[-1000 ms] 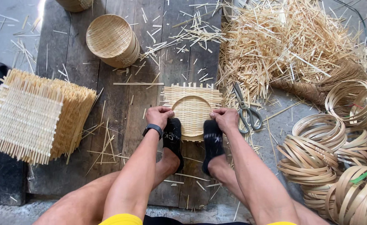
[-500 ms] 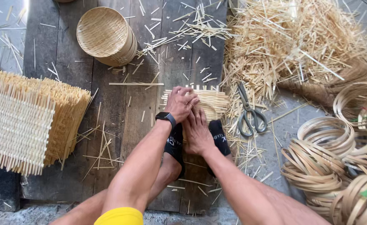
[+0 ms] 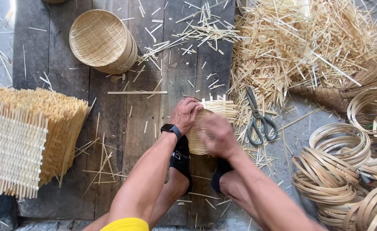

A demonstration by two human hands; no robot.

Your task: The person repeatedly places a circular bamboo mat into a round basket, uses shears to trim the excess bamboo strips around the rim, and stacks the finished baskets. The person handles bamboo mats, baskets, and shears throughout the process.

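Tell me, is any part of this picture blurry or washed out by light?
In the head view, the right hand is smeared by motion blur over the pale woven bamboo mat; the left hand looks sharper. Daylight is soft, with bright glare at the top-left corner of the grey floor; the grey metal scissors are crisp.

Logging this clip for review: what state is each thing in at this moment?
Left hand: gripping the woven piece's edge.
Right hand: pressed on it, blurred.
Woven piece: half-shaped, strip ends loose.
Scissors: lying slightly open.
Round basket: finished, on its side.
Woven mats: stacked.
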